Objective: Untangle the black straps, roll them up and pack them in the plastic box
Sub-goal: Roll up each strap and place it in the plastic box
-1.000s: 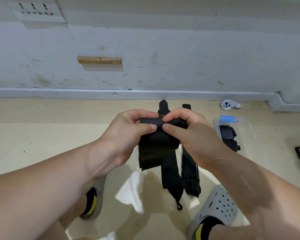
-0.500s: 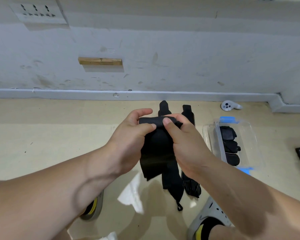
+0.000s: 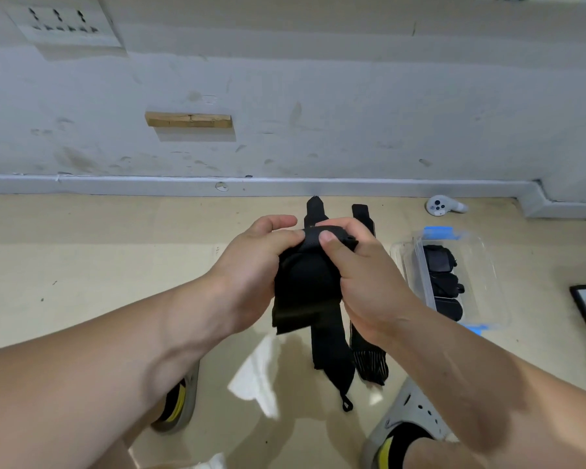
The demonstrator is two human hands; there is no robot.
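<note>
- The left hand (image 3: 251, 265) and the right hand (image 3: 369, 282) both grip a partly rolled black strap (image 3: 305, 282) above the floor (image 3: 99, 265). Both thumbs press on its top fold, and the fingers curl behind it.
- Two more straps (image 3: 332, 353) lie side by side on the floor beneath the hands.
- The plastic box (image 3: 487, 265) sits on the floor to the right, with rolled straps (image 3: 444, 286) inside.
- A white controller (image 3: 440, 206) lies by the floor's far edge.
</note>
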